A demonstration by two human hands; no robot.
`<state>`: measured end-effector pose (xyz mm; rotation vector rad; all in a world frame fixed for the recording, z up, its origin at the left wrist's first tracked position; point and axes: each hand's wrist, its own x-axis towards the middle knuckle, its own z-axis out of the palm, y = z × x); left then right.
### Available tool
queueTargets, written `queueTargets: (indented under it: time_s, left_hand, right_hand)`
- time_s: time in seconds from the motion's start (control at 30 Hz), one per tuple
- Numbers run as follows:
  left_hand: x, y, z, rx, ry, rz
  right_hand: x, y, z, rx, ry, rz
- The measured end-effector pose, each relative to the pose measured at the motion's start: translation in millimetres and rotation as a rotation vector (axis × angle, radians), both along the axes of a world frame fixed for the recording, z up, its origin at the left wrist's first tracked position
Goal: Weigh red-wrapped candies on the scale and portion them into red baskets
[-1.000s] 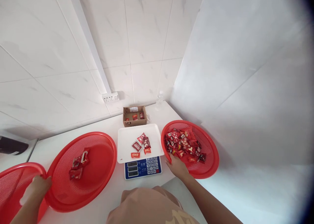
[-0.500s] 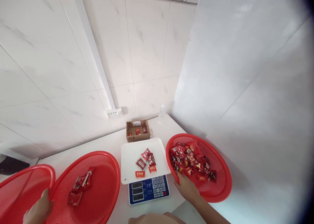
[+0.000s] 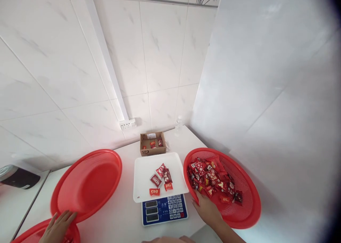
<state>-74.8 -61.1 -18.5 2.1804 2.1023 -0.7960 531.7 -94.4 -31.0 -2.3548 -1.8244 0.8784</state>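
My left hand (image 3: 59, 227) lies with its fingers extended at the meeting rims of two red plastic baskets at lower left. The farther basket (image 3: 86, 186) shows a bare inside. The nearer basket (image 3: 32, 232) is cut off by the frame's bottom edge, and a few red wrappers show in it beside the hand. On the right, my right hand (image 3: 207, 206) grips the rim of a red basket (image 3: 253, 214), thumb inside. That one holds a heap of red wrapped sweets (image 3: 213, 177). Between the baskets, several wrapped sweets (image 3: 162, 179) lie on a scale's white tray (image 3: 141, 175).
The scale's blue keypad panel (image 3: 165, 210) faces me. Behind the tray stands a small cardboard box (image 3: 153, 150) with a few sweets inside. A clear bottle (image 3: 178, 125) is near the wall corner. At far left lies a black cylindrical object (image 3: 20, 177).
The bare basket has gone from the far left to behind the other left basket, whose sweets are now mostly out of frame. My left hand has loosened its grip; my right hand stays on its rim.
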Motion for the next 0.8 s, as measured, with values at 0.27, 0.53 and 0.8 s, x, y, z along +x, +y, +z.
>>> queueTargets:
  time_s: [0.27, 0.53, 0.8]
  left_hand:
    - [28.2, -4.0, 22.0, 0.066, 0.062, -0.007]
    - [32.3, 1.7, 48.8, 0.04, -0.004, 0.048]
    - [84.5, 18.7, 60.0, 0.194, -0.351, 0.227]
  right_hand:
    - [2.2, 0.2, -4.8, 0.029, 0.007, -0.017]
    - [4.3, -2.2, -7.5, 0.092, 0.008, 0.021]
    - [-28.4, 6.9, 8.5, 0.423, 0.003, 0.163]
